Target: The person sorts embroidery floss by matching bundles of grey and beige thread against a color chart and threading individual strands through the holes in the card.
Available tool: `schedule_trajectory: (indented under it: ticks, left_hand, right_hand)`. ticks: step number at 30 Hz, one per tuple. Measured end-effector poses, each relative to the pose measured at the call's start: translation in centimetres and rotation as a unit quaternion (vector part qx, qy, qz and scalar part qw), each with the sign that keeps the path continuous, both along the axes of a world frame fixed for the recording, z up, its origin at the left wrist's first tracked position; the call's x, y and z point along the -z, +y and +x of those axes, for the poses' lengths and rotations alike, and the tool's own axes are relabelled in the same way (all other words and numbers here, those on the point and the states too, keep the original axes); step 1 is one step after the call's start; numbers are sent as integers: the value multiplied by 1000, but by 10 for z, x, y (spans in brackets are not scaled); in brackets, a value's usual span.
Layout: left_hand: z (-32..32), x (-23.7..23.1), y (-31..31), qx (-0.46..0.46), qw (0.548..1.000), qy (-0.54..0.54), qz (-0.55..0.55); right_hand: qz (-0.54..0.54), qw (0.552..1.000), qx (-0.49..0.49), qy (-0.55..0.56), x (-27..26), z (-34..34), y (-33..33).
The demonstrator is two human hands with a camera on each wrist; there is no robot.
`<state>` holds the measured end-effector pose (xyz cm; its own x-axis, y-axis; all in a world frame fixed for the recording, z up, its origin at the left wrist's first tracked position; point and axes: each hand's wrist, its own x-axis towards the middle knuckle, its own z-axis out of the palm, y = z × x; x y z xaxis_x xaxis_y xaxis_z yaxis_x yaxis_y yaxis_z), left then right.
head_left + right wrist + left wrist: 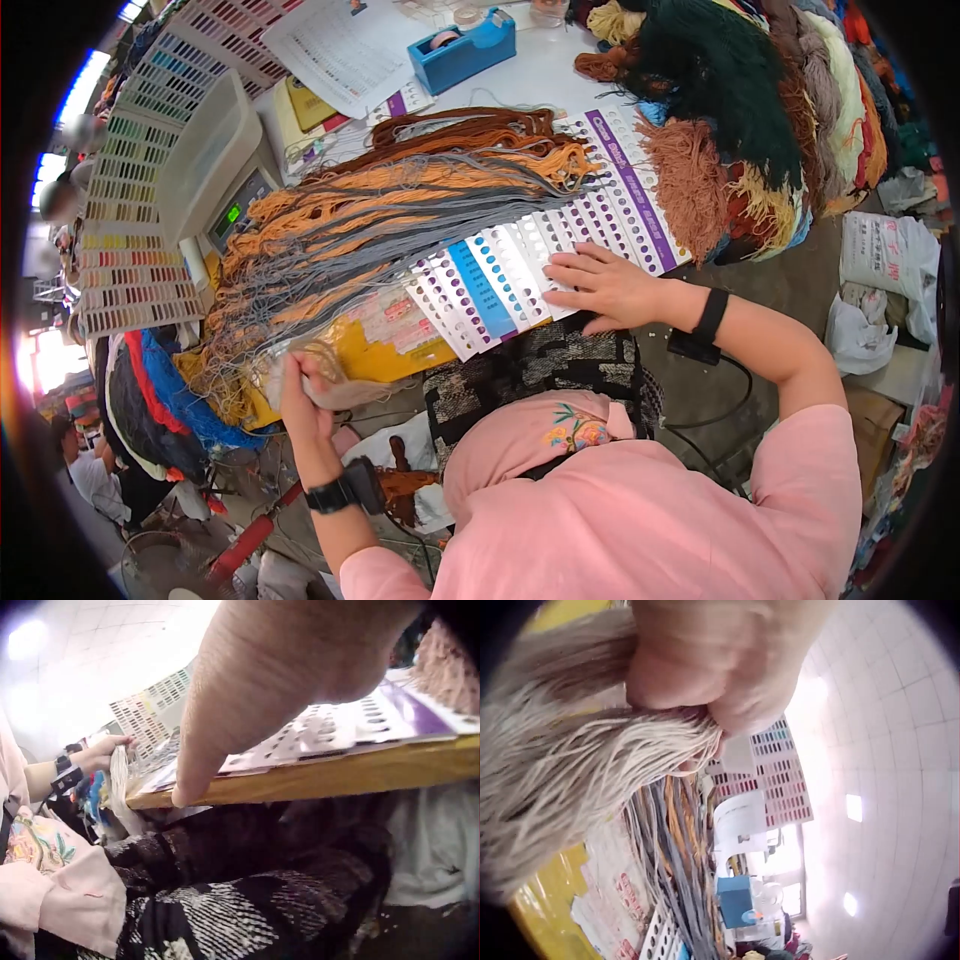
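My left hand grips a hank of beige thread at the table's left front edge. The strands loop over its curled fingers and hang down, as the right wrist view also shows. My right hand rests with fingers spread on white punched thread cards, its thumb near the table edge. A blue printed strip lies among these cards. Behind them stretch long hanks of grey thread and orange thread, with brown thread farther back.
A scale with a white tray stands at the left, before a panel of colour samples. A blue tape dispenser and printed sheets are at the back. Dark green yarn and pinkish-brown yarn pile up at the right.
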<state>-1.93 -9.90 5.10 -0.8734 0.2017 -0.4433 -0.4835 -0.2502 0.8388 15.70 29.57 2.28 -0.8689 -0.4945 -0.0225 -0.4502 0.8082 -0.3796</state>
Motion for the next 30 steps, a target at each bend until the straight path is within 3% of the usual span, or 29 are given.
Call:
schedule_trajectory:
  ticks: [6, 10, 13, 16, 17, 18, 20, 27, 30]
  left_hand:
    - [72, -45, 26, 154, 957, -149, 195]
    - [90, -39, 64, 194, 957, -110, 186]
    - [96, -43, 92, 192, 960, -58, 194]
    - [100, -46, 113, 180, 955, -54, 230]
    - [101, -46, 114, 175, 953, -61, 240]
    - [102, -44, 112, 205, 941, -50, 263]
    - [101, -34, 109, 266, 913, -29, 309]
    - [95, -30, 110, 233, 932, -69, 268]
    - [91, -25, 126, 252, 948, -27, 194]
  right_hand:
    - [42, 999, 0, 21, 7, -14, 1]
    - [48, 998, 41, 9, -18, -12, -16]
    - [-81, 974, 178, 118, -37, -5, -48]
    - [-352, 890, 287, -17, -61, -11, -94]
    - [-492, 813, 296, -100, -68, -15, -112]
    - [-558, 747, 307, -191, -76, -18, -126]
    - [-598, 681, 310, -287, -94, -25, -146]
    - [-678, 601, 317, -280, -78, -28, -144]
    - [-713, 573, 311, -258, -69, -31, -140]
